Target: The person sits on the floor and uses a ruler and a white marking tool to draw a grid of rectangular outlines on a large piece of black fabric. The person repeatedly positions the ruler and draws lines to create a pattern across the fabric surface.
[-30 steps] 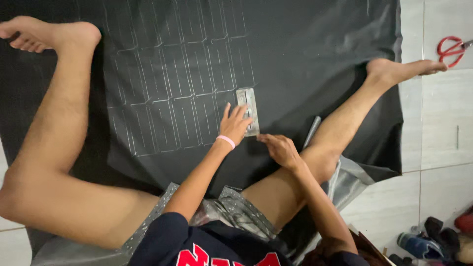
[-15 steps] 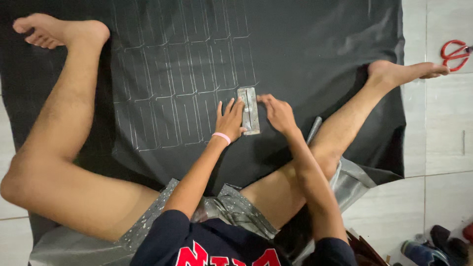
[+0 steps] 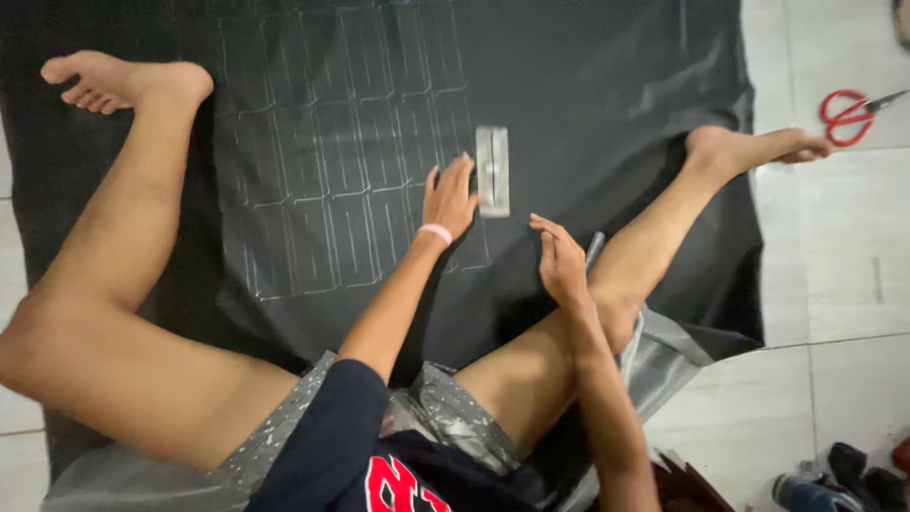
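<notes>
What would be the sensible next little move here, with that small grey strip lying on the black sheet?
Probably bring the right hand back onto the grey strip: the left hand rests beside its edge on the black sheet, next to rows of chalk rectangles, while the right hand hovers short of it.

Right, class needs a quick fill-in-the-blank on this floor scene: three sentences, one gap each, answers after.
1. The left hand lies flat on the black sheet, beside a small ____ template.
2. The scissors on the tiled floor have ____ handles.
3. The band on the left wrist is ____.

Missing words: grey; red; pink
</notes>
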